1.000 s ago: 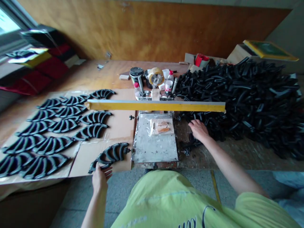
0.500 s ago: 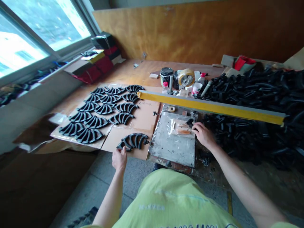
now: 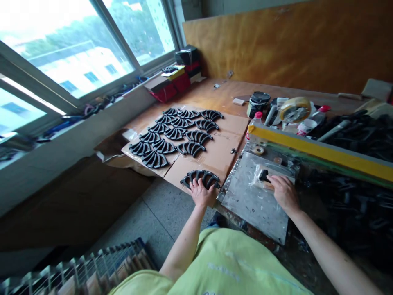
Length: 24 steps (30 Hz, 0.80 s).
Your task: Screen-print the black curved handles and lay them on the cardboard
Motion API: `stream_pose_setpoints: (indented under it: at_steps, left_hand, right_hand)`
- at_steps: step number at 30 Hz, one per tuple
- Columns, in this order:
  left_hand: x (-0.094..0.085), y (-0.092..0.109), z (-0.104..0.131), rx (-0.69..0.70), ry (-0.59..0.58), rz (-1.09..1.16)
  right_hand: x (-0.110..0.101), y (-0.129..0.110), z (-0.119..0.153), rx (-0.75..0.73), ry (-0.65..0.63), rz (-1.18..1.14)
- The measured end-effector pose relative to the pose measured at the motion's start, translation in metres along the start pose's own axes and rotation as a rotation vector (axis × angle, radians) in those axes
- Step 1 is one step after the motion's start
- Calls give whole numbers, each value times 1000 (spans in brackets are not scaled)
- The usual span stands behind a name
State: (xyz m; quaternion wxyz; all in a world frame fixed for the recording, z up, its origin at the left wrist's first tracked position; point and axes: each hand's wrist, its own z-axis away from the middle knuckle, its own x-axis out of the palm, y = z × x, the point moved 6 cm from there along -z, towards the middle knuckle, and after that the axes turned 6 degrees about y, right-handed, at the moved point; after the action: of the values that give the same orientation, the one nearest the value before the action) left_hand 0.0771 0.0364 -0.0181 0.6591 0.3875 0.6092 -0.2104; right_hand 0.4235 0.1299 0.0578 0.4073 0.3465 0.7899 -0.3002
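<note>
On the cardboard (image 3: 227, 141), my left hand (image 3: 201, 192) lies with fingers spread over the near edge of a fan of black curved pieces (image 3: 204, 176). My right hand (image 3: 283, 190) is closed around a small black piece (image 3: 264, 176), above a plastic-covered patch on the grey metal plate (image 3: 251, 205). Farther back on the cardboard, several more black fans (image 3: 175, 133) lie in rows. A small dark part (image 3: 233, 151) rests near the cardboard's right edge.
A yellow-sided bar (image 3: 322, 149) crosses behind the plate. Beyond it stand a dark jar (image 3: 258, 104), a red-capped bottle (image 3: 256, 119) and a tape roll (image 3: 295, 110). Black parts (image 3: 353, 205) are heaped at right. A window is at left.
The view has turned left. My left hand has gone from the left end of the near fan to its middle and right, its fingers now spread. My right hand stays at the black piece.
</note>
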Motion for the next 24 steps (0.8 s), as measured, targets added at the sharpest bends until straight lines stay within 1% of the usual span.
stream_pose_setpoints:
  at_steps: [7,11,15,19,21,22,24]
  left_hand:
    - [-1,-9,-5,95,7,-2]
    - [-2,-9,-12,139,-13,-4]
    - [-6,-9,-15,178,5,-23]
    - [-14,-14,-19,226,26,-27]
    - [-19,-16,-29,242,48,-22]
    - [-22,-14,-38,244,66,-17]
    - [-27,-2,-64,266,107,2]
  right_hand:
    - [7,5,8,11,18,23]
    - [11,8,11,20,18,32]
    - [9,4,11,24,38,35]
    - [5,0,8,54,66,45]
    - [4,-2,7,65,78,46]
    - [4,-3,7,67,81,44]
    - [3,-4,7,78,95,41]
